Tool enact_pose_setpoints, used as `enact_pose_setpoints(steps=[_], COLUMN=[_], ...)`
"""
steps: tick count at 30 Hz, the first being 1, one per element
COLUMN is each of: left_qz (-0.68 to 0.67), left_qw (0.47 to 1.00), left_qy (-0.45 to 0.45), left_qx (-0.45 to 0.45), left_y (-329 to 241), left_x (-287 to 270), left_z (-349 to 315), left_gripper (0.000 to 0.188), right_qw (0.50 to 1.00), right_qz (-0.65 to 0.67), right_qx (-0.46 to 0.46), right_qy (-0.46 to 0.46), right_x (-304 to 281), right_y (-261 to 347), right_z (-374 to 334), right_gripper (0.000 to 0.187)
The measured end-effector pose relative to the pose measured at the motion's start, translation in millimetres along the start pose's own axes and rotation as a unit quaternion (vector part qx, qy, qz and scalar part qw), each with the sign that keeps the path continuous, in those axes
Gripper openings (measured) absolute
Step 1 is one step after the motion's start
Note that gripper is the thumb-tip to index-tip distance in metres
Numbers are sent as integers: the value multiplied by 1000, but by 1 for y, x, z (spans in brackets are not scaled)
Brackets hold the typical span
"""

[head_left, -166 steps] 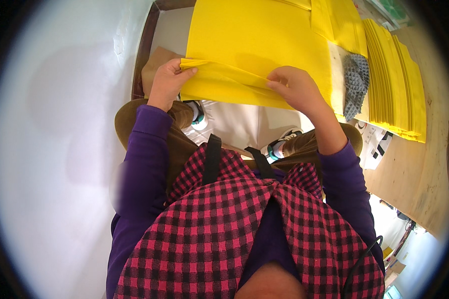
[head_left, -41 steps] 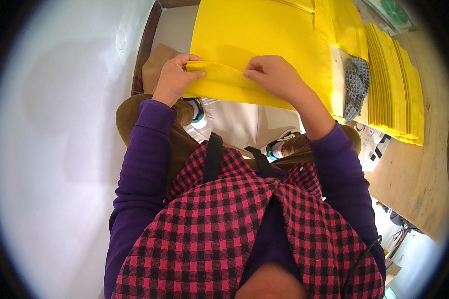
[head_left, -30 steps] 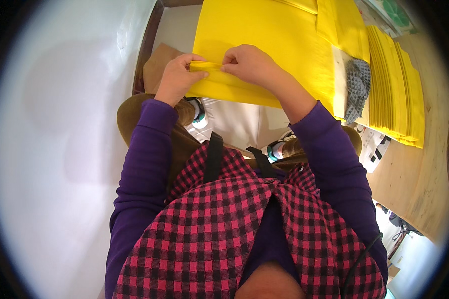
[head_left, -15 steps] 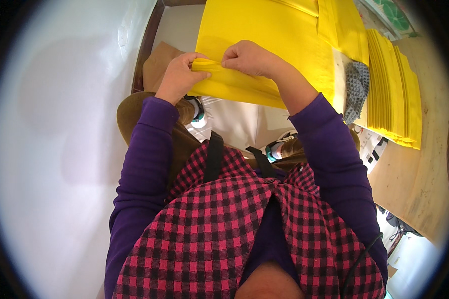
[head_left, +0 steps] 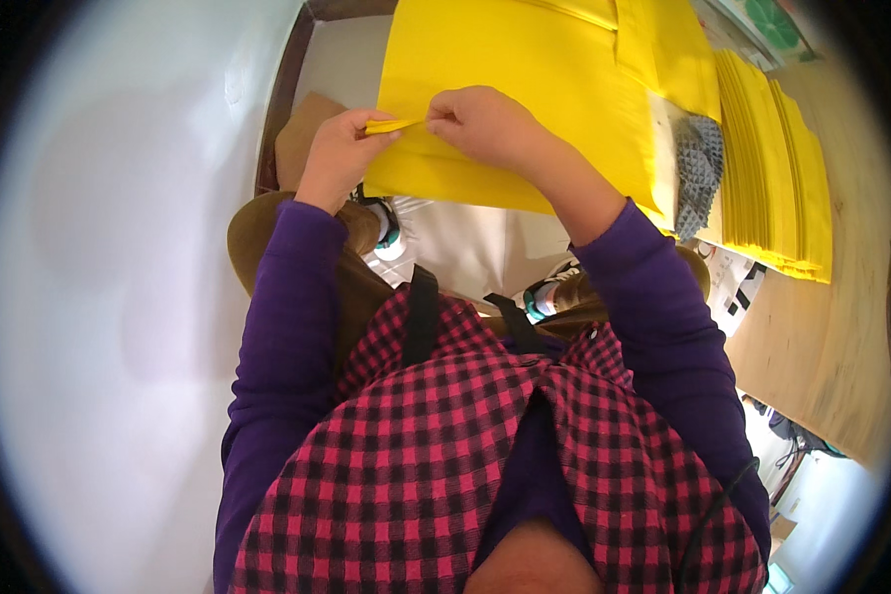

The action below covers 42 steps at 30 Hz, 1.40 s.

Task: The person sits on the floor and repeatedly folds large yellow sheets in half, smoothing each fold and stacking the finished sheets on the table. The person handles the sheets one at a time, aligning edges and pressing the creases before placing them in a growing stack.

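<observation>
A large sheet of yellow fabric (head_left: 544,109) lies in front of me, its near edge hanging above my knees. My left hand (head_left: 340,150) pinches a narrow folded bit of this fabric between thumb and fingers at the near left corner. Just to the right, my right hand (head_left: 477,121) has its fingertips closed on the same raised fold. A short stretch of the fold runs taut between both hands. What lies under the right fingertips is hidden.
Stacked folded yellow fabric pieces (head_left: 767,168) stand on a wooden board (head_left: 812,346) at right. A grey patterned cloth (head_left: 698,173) lies between stack and sheet. Brown cardboard (head_left: 302,139) is beside my left hand. A white surface (head_left: 119,297) fills the left.
The fold between my hands has become narrower and tighter. My right hand has shifted slightly left, with its back turned more upward; the left still pinches the corner.
</observation>
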<state>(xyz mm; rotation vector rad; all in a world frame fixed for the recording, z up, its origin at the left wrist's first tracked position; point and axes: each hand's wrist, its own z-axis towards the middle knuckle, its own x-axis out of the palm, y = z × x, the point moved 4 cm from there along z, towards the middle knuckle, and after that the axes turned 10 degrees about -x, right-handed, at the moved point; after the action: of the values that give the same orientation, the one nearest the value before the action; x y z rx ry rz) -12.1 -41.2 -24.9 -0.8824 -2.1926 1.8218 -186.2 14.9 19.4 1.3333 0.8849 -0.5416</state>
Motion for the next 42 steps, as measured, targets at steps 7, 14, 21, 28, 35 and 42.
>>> enact_pose_setpoints(steps=[7,14,21,28,35,42], left_qz=[-22,-38,46,44,28,-35], left_qw=[1000,999,994,995,995,999], left_qy=[-12,8,94,78,68,-11], left_qx=[2,-11,42,35,62,-6], left_y=[3,6,-2,5,5,10], left_x=[0,-3,-9,-8,-10,-18], left_z=[-1,-1,-8,-9,-7,3], left_gripper=[19,19,32,47,45,20], right_qw=[988,980,979,977,972,948], right_qz=[-128,-132,-41,-25,6,80], right_qx=[-8,38,46,-5,-7,125], right_qy=[-88,-146,-195,-213,-234,-281], right_x=[-21,-64,-64,-64,-65,-72], right_y=[-26,-84,-116,-129,-138,-153], right_z=[-105,-196,-227,-231,-229,-222], right_gripper=[33,33,48,44,38,15])
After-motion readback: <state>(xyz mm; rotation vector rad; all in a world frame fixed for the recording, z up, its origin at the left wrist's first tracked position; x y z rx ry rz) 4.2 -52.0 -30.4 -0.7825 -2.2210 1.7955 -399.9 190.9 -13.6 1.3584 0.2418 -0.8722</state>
